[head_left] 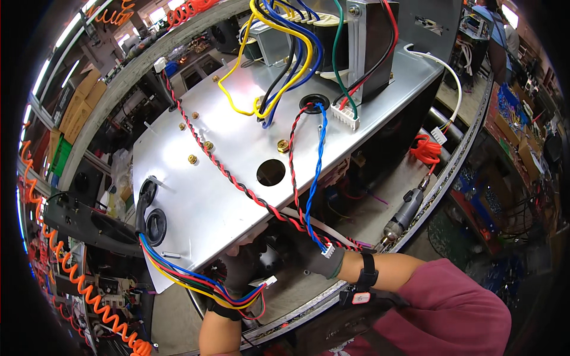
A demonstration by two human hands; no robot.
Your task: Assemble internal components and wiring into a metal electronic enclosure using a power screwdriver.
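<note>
My left hand point(240, 274), in a grey glove, reaches up under the near edge of a silver metal panel point(231, 207). My right hand point(320, 258), also gloved, reaches in from the right beneath the same edge. Shadow and the panel hide most of the fingers on both hands, so their grip does not show. A multicoloured wire bundle point(196, 277) with a white connector point(270, 282) hangs over my left wrist. Twisted blue wires point(316, 169) end in a white plug point(328, 250) lying against my right glove. A red-and-black twisted cable point(222, 169) crosses the panel towards that hand.
A transformer point(329, 44) and yellow wires point(309, 47) stand at the panel's far side. To the right, a power screwdriver point(405, 210) lies beside a red coiled hose point(425, 149). An orange coiled hose point(71, 267) hangs at left. Another person point(496, 35) stands far right.
</note>
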